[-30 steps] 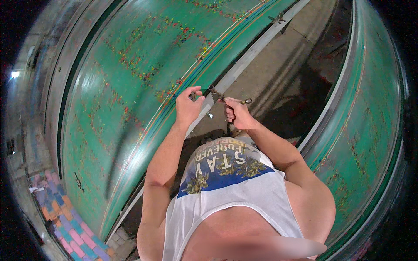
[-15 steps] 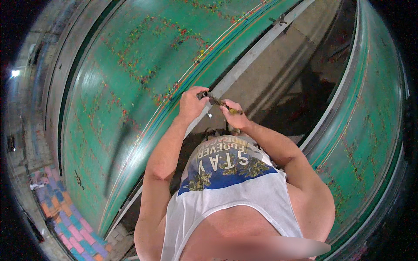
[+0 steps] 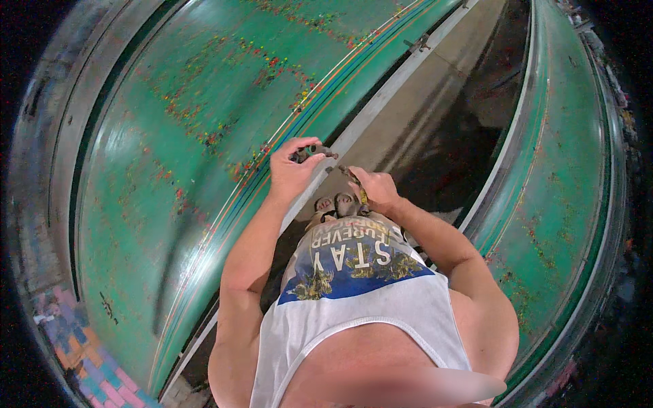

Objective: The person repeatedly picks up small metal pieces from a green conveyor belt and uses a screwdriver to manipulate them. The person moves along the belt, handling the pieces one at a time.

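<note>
Head view: a dark metal piece [image 3: 324,151] is pinched in the left hand [image 3: 290,174], above the edge of the left counter [image 3: 224,88]; the fingers wrap part of it, so its full shape cannot be made out. Just to its right and nearer, a slim dark-and-yellowish part [image 3: 364,198] sits in the right hand [image 3: 378,190], its middle covered by the fingers. Whether the two pieces touch or join is hard to tell.

The left grip is narrow, thumb on the near side and fingers curled on the far side, closing on the metal piece. The right grip is closed around the slim part, knuckles up, over the gap between the counters. The left forearm [image 3: 262,231] reaches almost straight away from the body; the right forearm [image 3: 435,228] slants in from the right, elbow bent.

Below the hands, a pale metal rail [image 3: 381,95] edges the left counter, with coloured lines beside it and specks scattered across the green. A floor strip [image 3: 435,81] separates it from the right counter [image 3: 564,136], whose far end is cut off. The printed white tank top [image 3: 360,299] hides most of the near floor.
</note>
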A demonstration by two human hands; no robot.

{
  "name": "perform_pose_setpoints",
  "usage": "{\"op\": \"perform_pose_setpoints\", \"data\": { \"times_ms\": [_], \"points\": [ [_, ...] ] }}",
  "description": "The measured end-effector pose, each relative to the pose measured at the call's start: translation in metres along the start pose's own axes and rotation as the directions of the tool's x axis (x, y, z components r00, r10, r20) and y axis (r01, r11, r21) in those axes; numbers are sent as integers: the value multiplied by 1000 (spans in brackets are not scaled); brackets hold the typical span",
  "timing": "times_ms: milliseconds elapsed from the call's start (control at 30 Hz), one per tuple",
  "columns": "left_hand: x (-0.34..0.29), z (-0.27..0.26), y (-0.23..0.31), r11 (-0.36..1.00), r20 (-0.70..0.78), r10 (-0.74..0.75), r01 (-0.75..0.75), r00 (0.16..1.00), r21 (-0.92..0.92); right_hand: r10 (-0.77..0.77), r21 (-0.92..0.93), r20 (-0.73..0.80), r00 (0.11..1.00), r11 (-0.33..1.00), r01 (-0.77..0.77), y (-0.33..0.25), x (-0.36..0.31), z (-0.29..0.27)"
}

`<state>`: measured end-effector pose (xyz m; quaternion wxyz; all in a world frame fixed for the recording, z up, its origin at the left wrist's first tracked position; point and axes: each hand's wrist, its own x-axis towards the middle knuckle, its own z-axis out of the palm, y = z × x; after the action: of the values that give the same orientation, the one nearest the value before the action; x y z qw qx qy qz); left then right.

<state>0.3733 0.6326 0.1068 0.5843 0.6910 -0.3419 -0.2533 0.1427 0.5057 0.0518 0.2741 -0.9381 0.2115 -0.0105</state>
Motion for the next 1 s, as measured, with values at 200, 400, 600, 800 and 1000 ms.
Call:
{"op": "perform_pose_setpoints", "data": {
  "times_ms": [200,400,600,800,1000],
  "points": [
    [13,-44,-8,284,131,-384,252,914,-925,119,150,-95,988,983,-104,1,-30,9],
    [15,-70,-51,155,82,-474,174,877,-973,93,183,-206,974,981,-55,16,-35,-8],
    [20,-63,-66,74,110,-467,163,877,-984,212,357,-478,852,934,-33,80,-3,-7],
    [67,-7,-45,460,49,-432,267,901,-847,595,894,-135,792,417,-161,191,64,-85],
    [142,114,-4,478,1,-456,246,890,-843,625,972,-47,779,209,-109,283,142,-173]
  ]
}}
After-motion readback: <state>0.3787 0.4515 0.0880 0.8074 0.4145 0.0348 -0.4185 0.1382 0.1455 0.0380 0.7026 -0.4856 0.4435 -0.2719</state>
